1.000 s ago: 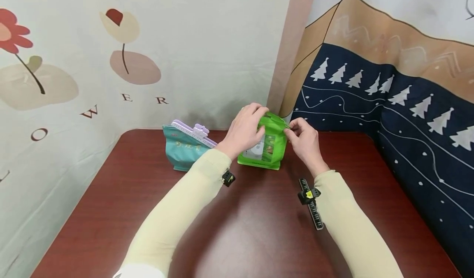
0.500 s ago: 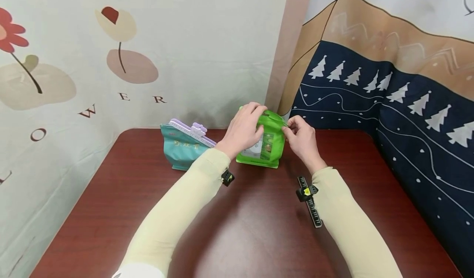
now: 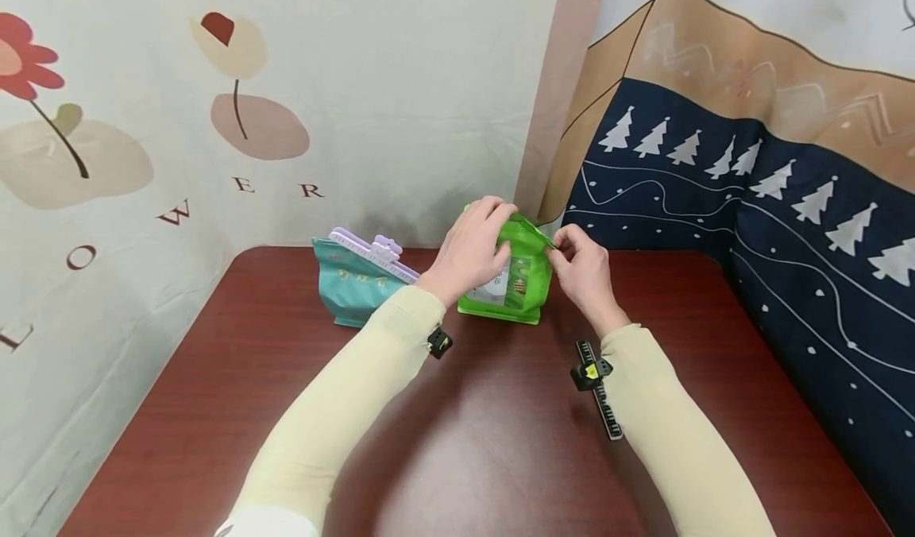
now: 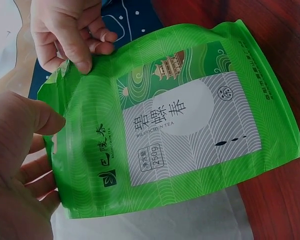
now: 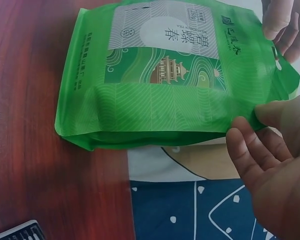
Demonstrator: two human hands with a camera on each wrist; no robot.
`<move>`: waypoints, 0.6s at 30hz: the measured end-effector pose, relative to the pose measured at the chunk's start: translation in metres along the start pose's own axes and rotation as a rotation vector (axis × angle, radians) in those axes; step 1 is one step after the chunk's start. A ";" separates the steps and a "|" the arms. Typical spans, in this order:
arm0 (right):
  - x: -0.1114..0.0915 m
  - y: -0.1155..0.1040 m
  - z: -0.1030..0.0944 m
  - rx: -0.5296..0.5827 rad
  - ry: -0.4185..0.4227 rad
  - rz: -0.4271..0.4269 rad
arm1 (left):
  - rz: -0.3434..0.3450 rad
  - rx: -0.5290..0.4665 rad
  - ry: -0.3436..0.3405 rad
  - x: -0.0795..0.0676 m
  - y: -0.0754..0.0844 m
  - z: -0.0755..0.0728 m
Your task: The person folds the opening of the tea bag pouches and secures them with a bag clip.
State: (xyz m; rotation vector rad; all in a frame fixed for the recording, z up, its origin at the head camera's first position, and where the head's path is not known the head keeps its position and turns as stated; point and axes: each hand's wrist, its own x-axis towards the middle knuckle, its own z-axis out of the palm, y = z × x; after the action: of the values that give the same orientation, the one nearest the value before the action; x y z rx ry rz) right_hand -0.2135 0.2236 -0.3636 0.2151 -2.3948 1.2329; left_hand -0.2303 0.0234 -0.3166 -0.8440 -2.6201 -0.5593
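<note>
A green pouch of Biluochun tea point(image 3: 529, 291) stands upright near the back of the table. My left hand point(image 3: 468, 251) is over its top left, with the thumb on the front and the fingers behind the top edge, as the left wrist view shows. Near the top right corner, my right hand point(image 3: 586, 271) pinches the pouch's side edge between thumb and fingers. In the right wrist view, the right thumb lies on the green film and the curled fingers point(image 5: 245, 145) meet its edge. A hanging hole shows near the pouch's top. The backs of the left fingertips are hidden in the head view.
To the left stands a teal pouch point(image 3: 353, 287) with a lilac sealing clip point(image 3: 375, 255) across its top. A dark ruler-like strip with pale edges point(image 3: 611, 422) lies on the red-brown table point(image 3: 457, 457) below my right wrist. Printed cloths hang behind and to the right.
Both hands keep hold of the green pouch. My right hand has drifted very slightly left, and the pouch's top right edge sits a little differently. The head view shifts slightly.
</note>
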 end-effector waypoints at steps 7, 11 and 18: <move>-0.005 0.002 0.001 0.039 -0.033 -0.024 | -0.004 -0.024 0.006 -0.001 -0.004 -0.001; -0.008 0.004 0.000 0.053 -0.059 -0.031 | 0.003 -0.027 0.012 0.000 -0.005 -0.001; -0.011 0.008 0.000 0.077 -0.068 -0.050 | -0.010 -0.030 0.024 0.004 -0.004 0.004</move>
State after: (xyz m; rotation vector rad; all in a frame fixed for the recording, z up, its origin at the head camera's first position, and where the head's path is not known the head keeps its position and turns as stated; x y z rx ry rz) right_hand -0.2062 0.2276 -0.3742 0.3434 -2.3855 1.3159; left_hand -0.2367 0.0246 -0.3196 -0.8287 -2.6011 -0.6097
